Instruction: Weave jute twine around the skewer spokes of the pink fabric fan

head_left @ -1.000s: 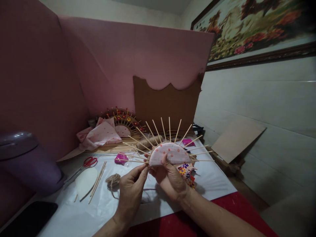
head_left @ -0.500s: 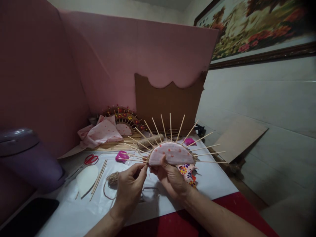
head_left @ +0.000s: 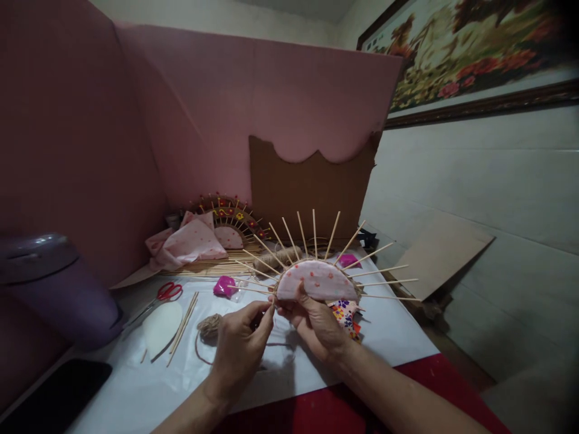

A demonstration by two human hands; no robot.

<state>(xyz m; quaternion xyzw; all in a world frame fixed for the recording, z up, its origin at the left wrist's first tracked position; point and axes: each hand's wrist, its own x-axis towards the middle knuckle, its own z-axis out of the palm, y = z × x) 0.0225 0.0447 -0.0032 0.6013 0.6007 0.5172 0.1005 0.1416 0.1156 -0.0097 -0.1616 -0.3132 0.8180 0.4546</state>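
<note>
My right hand grips a half-round, fabric-covered panel by its straight lower edge, thumb on the front. Pale cloth with small orange-red spots covers it, and thin wooden sticks fan out from its curved rim. Twine runs along that rim. At the panel's lower left corner, my left hand pinches what looks like the twine's end between thumb and fingertips. Beneath and behind the left hand, a small ball of twine rests on the table, with a loose strand trailing off it.
Red-handled scissors, a white oval piece and loose sticks lie left. Behind are spotted cloth, a twine spool and a decorated arch. A purple container and dark phone-like slab flank the left edge.
The view has shifted slightly, so everything sits a little further right. My left fingers stay pinched at the panel's left corner, and my right hand keeps the same hold.
</note>
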